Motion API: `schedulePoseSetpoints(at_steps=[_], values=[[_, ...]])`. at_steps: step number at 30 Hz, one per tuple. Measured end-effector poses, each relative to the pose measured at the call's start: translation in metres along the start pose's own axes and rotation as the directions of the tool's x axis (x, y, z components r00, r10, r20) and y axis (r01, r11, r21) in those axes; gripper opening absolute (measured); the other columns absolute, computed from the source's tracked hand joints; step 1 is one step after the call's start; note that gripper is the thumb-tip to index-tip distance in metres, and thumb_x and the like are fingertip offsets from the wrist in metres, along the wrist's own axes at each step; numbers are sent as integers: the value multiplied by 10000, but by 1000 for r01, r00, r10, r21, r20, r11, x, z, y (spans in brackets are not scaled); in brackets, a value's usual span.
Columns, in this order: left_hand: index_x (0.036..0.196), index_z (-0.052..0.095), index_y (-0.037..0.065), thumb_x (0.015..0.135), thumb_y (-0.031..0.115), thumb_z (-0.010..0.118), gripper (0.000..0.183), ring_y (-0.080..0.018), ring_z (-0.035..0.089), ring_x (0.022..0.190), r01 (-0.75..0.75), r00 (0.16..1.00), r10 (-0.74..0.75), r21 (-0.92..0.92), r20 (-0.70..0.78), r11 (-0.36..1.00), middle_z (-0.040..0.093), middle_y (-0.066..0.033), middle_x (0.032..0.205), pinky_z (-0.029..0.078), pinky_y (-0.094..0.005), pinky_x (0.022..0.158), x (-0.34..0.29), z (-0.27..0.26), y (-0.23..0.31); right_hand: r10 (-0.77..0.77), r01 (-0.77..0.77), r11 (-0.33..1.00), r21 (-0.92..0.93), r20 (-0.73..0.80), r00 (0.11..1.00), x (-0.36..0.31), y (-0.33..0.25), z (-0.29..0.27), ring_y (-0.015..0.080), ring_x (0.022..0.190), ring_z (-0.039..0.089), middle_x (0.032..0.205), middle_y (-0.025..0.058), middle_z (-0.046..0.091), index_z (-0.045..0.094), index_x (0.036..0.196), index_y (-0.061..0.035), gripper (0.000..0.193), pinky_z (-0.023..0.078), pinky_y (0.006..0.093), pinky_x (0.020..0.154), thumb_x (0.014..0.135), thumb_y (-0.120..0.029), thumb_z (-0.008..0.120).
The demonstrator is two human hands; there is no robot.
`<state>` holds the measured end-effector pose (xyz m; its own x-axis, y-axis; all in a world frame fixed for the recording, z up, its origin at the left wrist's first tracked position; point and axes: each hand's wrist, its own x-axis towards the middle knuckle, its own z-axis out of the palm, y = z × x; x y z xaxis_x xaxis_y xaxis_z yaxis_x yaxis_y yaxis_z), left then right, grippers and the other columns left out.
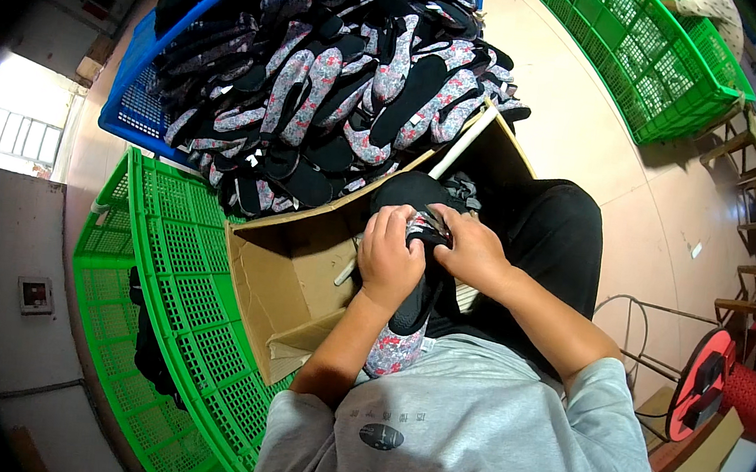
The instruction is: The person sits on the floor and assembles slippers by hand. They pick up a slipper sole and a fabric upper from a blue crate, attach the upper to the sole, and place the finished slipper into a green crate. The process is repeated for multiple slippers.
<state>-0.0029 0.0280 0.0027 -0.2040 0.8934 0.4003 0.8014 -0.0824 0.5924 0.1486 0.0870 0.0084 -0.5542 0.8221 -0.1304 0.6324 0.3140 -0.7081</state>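
Slipper (412,310) gripped by left hand (392,254) and right hand (471,250), looks light and soft, probably best held at its band (419,225).

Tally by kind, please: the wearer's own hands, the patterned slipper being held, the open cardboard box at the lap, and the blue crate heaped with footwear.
Wearer's hands: 2 (left hand, right hand)
Held slipper: 1
Open cardboard box: 1
Blue crate: 1
Total: 5
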Motion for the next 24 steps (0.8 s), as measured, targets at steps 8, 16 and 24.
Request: schedulePoseSetpoints(at_steps=[8,16,24], values=[[1117,651,1,670,-40,605,451,-353,566,973,-4,982,-34,200,187,980,608,-153,1058,468,-425,870,6,12,-6,-23,24,1000,3,-107,994,12,31,28,390,967,614,1009,215,637,593,1222,-64,495,499,437,855,732,-63,665],[1021,637,-39,685,-36,602,339,-343,554,924,-221,969,199,164,144,961,596,-158,994,466,-417,833,-1,2,-2,-213,223,972,77,-117,970,-2,35,9,352,902,607,982,171,663,630,1156,-48,441,491,410,807,718,-7,649],[893,653,-3,668,-17,620,228,-372,603,783,53,933,20,-193,359,980,606,-147,844,491,-419,706,0,-57,30,-436,358,833,421,104,894,-18,12,-30,311,875,590,923,124,654,645,1063,-37,378,451,391,841,692,34,648]])
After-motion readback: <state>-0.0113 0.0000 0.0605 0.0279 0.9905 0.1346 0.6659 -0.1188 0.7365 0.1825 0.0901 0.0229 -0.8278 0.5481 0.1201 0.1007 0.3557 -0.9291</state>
